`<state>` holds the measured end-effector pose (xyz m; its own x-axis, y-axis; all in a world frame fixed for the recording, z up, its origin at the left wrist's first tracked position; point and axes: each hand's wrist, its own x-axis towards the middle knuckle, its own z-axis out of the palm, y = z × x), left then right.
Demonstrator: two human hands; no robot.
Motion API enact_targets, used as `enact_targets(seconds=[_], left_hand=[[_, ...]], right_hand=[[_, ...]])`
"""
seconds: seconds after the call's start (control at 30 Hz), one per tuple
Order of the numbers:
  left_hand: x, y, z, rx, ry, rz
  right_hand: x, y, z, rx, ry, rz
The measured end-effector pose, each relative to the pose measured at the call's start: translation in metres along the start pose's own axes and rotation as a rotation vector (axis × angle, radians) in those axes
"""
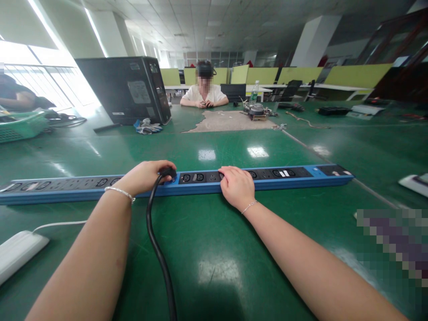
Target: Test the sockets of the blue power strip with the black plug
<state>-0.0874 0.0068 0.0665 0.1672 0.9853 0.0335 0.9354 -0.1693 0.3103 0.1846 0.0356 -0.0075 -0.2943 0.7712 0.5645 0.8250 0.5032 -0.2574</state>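
A long blue power strip with black socket panels lies across the green table in front of me. My left hand grips a black power plug at the strip, left of its middle. The plug's front end is hidden, so whether it sits in a socket cannot be made out. From it a thick black cable hangs down toward me. Right of the middle, my right hand lies over the strip, fingers bent across its top and thumb at the near side.
Beyond the strip stand a black computer case and a crumpled glove. A person sits across the table. A green basket is at the left, a white power strip at near left, a bottle at the back.
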Motion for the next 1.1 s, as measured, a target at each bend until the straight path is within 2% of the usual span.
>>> enact_targets(seconds=[0.27,0.47,0.73,0.97,1.1], left_hand=[[-0.003,0.007,0.005,0.100,0.043,-0.027],[-0.019,0.012,0.026,0.187,0.182,0.022],[-0.023,0.007,0.048,0.102,0.383,0.080],[-0.025,0.005,0.058,0.117,0.509,0.120],[-0.025,0.006,0.059,0.124,0.528,0.097]], right_hand=[[0.000,0.001,0.001,0.000,0.010,0.001],[0.000,0.000,0.000,-0.009,0.016,-0.001],[0.000,0.001,0.001,-0.011,0.015,-0.006],[0.000,0.001,0.001,-0.013,0.013,-0.014],[-0.001,0.001,0.001,-0.015,0.032,-0.020]])
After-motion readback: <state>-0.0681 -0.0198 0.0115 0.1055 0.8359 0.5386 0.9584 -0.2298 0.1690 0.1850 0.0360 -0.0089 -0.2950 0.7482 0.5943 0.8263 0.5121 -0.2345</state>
